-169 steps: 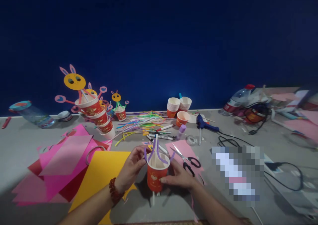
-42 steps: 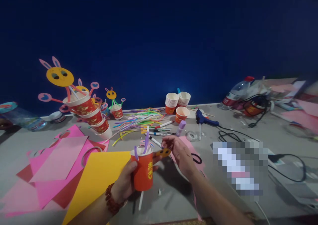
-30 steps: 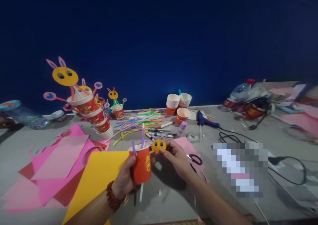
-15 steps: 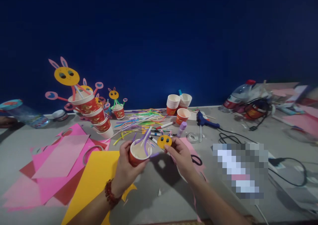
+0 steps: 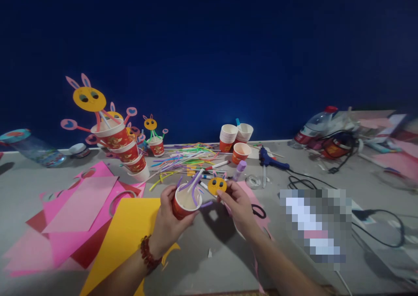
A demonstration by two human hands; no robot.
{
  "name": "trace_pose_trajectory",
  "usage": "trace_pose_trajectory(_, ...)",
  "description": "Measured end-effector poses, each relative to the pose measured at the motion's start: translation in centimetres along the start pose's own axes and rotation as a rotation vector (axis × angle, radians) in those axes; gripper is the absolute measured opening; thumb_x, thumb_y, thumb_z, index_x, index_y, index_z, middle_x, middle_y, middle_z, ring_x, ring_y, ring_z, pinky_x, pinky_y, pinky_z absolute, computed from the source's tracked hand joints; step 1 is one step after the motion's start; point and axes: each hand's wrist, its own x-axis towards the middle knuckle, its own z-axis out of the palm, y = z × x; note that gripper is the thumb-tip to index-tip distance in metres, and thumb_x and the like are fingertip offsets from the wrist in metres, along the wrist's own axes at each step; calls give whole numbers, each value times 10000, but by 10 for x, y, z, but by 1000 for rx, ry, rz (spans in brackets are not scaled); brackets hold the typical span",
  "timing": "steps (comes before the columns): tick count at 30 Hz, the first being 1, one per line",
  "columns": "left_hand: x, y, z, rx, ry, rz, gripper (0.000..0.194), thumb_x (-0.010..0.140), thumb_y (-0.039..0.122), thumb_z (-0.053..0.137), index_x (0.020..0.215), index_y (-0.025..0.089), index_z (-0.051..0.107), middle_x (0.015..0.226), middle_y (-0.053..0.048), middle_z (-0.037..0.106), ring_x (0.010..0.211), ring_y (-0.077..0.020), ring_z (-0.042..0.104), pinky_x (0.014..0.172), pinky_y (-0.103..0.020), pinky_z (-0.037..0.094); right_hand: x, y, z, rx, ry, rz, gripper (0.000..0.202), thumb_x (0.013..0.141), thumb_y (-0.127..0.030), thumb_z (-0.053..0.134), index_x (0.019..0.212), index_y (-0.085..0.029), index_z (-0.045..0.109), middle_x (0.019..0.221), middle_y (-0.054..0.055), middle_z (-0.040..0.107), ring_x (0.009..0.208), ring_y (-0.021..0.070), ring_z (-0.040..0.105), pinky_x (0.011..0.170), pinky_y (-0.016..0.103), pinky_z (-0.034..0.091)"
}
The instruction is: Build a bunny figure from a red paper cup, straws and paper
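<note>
My left hand is wrapped round a red paper cup with a white rim. Purple pipe cleaners and white stems rise from inside the cup and bend over its rim. My right hand pinches a yellow paper bunny face with pink ears and drawn eyes, thumb in front. The face is just right of the cup, above the table. Whether the stems touch the back of the face I cannot tell.
Loose pipe cleaners lie behind the hands. A blue glue gun with its cord, tape and stacked cups are to the right. Yellow paper, pink sheets and finished bunny cups are on the left.
My left hand has brought the cup slightly to the right, nearer the bunny face. The right hand keeps its pinch on the face. The co-worker's hand at far left has mostly left view.
</note>
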Motion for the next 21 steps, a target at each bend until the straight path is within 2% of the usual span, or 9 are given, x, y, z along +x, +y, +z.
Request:
trace_pose_trajectory(9, 1, 1, -1, -42, 14, -52, 901, 595, 363, 895, 1350, 227, 424, 1392, -150, 522, 1284, -359, 526, 1078, -489, 412, 0, -1, 1, 0, -1, -2, 319, 761, -461, 776, 824, -214, 584, 693, -20, 608, 650, 164, 567, 646, 279, 452)
trace_pose_trajectory(16, 1, -3, 0, 31, -3, -49, 852, 660, 387, 849, 1368, 215, 406, 1352, -155, 553, 1239, -341, 562, 1056, -496, 432, 0, -1, 2, -5, -1, 22, 317, 758, -446, 777, 850, -209, 588, 722, -16, 612, 635, 154, 559, 611, 272, 436)
trace_pose_trajectory(21, 15, 0, -6, 68, -80, -125, 867, 711, 415, 803, 1426, 208, 358, 1396, -180, 532, 1282, -337, 540, 1039, -485, 446, 2, -4, 1, -4, 6, 6, 320, 746, -450, 780, 846, -210, 592, 742, -12, 624, 626, 148, 557, 613, 279, 446)
